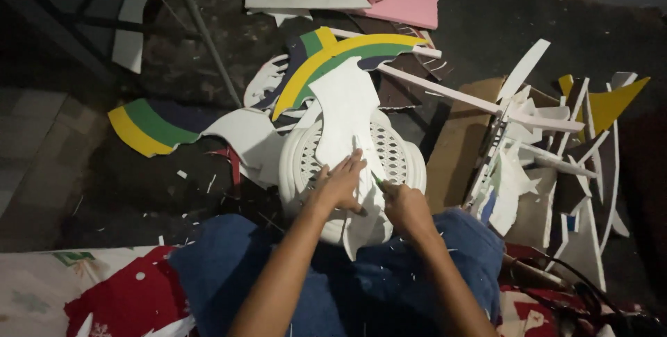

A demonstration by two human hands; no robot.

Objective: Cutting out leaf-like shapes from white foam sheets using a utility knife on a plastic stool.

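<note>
The cutting step is in hand: a white foam sheet (347, 118) lies across a white plastic stool (403, 163) between the knees. The left hand (340, 184) presses flat on the sheet, fingers spread and open, gripping nothing. The right hand (405, 206), at 3 o'clock from the left, is closed around a small knife (376, 179) whose tip meets the sheet. Offcuts (528, 149) pile at 2 o'clock. The next move likely needs firm pressure and a slow, steady pull
</note>
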